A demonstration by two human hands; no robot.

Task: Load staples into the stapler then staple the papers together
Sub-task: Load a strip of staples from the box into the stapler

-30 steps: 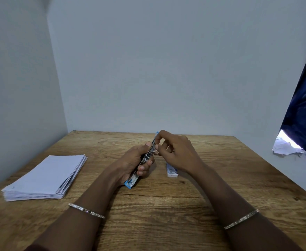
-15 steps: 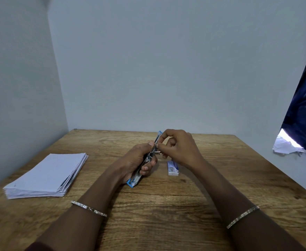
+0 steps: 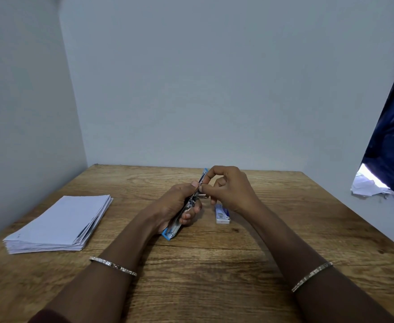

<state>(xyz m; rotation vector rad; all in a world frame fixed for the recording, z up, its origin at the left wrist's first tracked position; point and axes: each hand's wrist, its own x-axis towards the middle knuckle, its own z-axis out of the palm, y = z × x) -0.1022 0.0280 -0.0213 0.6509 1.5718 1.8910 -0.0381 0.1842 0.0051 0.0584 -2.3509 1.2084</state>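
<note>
A small blue stapler (image 3: 171, 230) is held tilted above the middle of the wooden table (image 3: 214, 264), its near end low and its far end raised. My left hand (image 3: 175, 203) is wrapped around its body. My right hand (image 3: 231, 188) pinches a small metal piece, probably a strip of staples (image 3: 202, 196), at the stapler's open top. A small white and blue staple box (image 3: 222, 214) lies on the table just right of the stapler, partly behind my right hand. A stack of white papers (image 3: 58, 223) rests at the table's left.
Grey walls close the table at the left and the back. A dark blue curtain (image 3: 391, 141) hangs at the right, with crumpled white paper (image 3: 366, 187) below it.
Both hands with the stapler have shifted slightly away from me. My right fingers have worked along the stapler's top, and more of the staple box shows.
</note>
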